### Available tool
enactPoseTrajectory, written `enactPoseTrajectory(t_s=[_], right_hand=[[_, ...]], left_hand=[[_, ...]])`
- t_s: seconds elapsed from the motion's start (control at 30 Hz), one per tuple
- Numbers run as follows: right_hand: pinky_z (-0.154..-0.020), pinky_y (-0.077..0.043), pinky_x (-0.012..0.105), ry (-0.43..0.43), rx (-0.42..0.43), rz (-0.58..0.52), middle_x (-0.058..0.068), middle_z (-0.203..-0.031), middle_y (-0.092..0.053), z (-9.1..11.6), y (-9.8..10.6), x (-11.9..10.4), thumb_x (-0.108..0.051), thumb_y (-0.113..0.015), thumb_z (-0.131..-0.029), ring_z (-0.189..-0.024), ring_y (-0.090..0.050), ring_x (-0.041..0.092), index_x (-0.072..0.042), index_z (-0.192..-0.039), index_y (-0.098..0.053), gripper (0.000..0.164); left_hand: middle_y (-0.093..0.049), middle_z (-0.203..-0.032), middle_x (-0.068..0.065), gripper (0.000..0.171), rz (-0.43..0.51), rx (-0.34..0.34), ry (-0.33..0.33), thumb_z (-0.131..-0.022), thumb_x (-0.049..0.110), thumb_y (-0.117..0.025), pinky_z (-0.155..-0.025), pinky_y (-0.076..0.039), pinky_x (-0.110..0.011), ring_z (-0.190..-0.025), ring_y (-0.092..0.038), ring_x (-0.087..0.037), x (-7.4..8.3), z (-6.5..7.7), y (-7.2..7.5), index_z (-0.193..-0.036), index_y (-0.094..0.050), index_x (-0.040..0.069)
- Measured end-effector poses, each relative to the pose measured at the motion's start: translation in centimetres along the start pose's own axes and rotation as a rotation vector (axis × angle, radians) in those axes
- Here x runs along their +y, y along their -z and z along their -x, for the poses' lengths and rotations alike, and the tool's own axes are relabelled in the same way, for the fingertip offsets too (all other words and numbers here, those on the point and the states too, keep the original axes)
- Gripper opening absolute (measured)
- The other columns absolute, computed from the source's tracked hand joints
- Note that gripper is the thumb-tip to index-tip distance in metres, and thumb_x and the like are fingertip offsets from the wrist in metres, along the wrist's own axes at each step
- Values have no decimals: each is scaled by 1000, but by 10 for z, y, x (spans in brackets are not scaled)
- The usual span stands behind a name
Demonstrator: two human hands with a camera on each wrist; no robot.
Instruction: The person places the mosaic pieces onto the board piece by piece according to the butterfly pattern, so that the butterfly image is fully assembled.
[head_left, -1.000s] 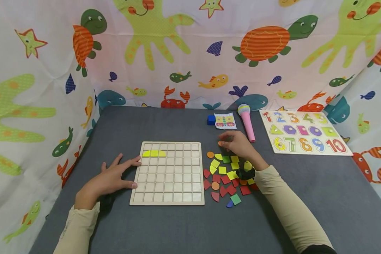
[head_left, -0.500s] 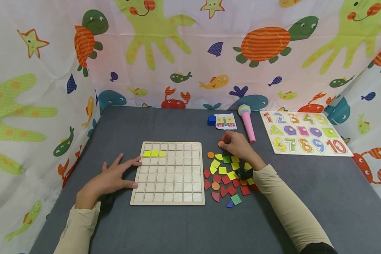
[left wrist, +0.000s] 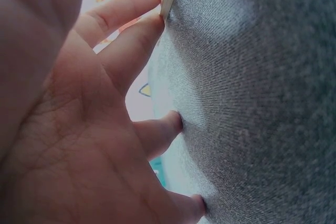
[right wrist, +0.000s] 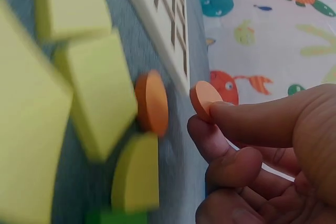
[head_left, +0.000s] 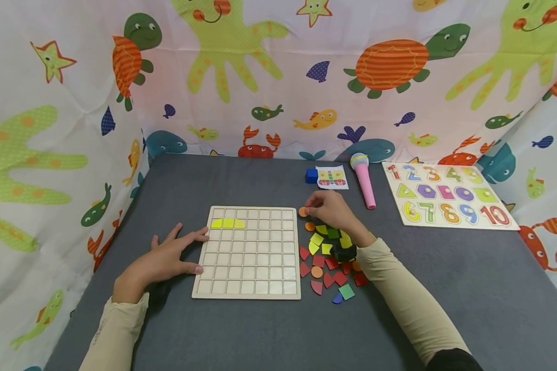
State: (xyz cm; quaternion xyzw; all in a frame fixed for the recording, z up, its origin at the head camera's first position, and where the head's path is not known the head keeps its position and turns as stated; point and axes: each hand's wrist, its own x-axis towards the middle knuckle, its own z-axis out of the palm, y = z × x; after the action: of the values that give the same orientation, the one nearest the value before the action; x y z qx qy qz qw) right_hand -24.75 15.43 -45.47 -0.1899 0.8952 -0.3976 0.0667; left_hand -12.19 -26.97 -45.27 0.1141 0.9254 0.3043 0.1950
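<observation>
My right hand [head_left: 328,208] pinches an orange round disc [right wrist: 205,99] between thumb and forefinger, close to the upper right corner of a wooden grid board [head_left: 252,265]. Three yellow pieces [head_left: 228,223] fill neighbouring cells in the board's second row, at the left. With fingers spread, my left hand [head_left: 155,263] touches the board's left edge; in the left wrist view its fingertips [left wrist: 157,22] meet that edge, while other fingers rest on the grey cloth. Right of the board lie loose flat pieces in yellow, red, green and blue, among them another orange disc [right wrist: 152,103].
Behind the pieces are a blue cube [head_left: 311,175] and a small card [head_left: 332,177] with a coloured pattern. A pink toy microphone [head_left: 364,183] lies beside them. Farther right is a number-and-shape puzzle board [head_left: 445,198]. A patterned curtain [head_left: 223,129] hangs behind the table.
My right hand has moved left with the orange disc, from above the loose pieces toward the board's upper right corner. My left hand stays at the board's left edge.
</observation>
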Motion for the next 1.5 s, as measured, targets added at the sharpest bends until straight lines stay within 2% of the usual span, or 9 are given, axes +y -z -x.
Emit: enactPoseTrajectory(t_s=[0.23,0.4,0.7,0.97,1.5], right_hand=[[-67,-48,35,47,-47,-58,4,-87,-74,-8,-18,-18,-9,-77,-98,-76,-62,22,-5,-96,-77,4],[-67,-48,35,86,-83,-79,2,-86,-73,-16,-33,-30,-11,-78,-98,-79,-62,21,-6,-96,-78,5],[-71,-50,33,128,-161,-82,0,-87,-72,-26,-55,-55,-10,-77,-98,-83,-63,19,-5,-97,-77,5],[-68,-48,30,152,-221,-50,0,-87,-71,-32,-72,-70,-8,-77,-96,-79,-60,18,-5,-98,-77,3],[-69,-48,29,209,-199,82,-1,-86,-71,-39,-87,-75,-8,-75,-98,-76,-59,17,-9,-93,-75,5]], left_hand=[[-29,-174,-17,84,1,0,-9,-87,38,-90,-107,13,-88,-159,5,-56,1,-1,0,-159,-51,18],[-29,-173,-19,86,-1,-4,6,-87,38,-91,-107,13,-87,-159,5,-56,3,-1,0,-160,-51,18],[-26,-175,-17,81,2,-25,43,-87,35,-91,-108,11,-88,-159,5,-55,10,-2,2,-156,-53,18],[-26,-175,-18,83,-15,-38,75,-85,35,-93,-108,9,-89,-159,5,-55,10,-3,2,-156,-54,19],[-22,-176,-18,84,-19,-50,105,-86,35,-92,-109,9,-88,-160,6,-53,13,-3,4,-158,-51,19]])
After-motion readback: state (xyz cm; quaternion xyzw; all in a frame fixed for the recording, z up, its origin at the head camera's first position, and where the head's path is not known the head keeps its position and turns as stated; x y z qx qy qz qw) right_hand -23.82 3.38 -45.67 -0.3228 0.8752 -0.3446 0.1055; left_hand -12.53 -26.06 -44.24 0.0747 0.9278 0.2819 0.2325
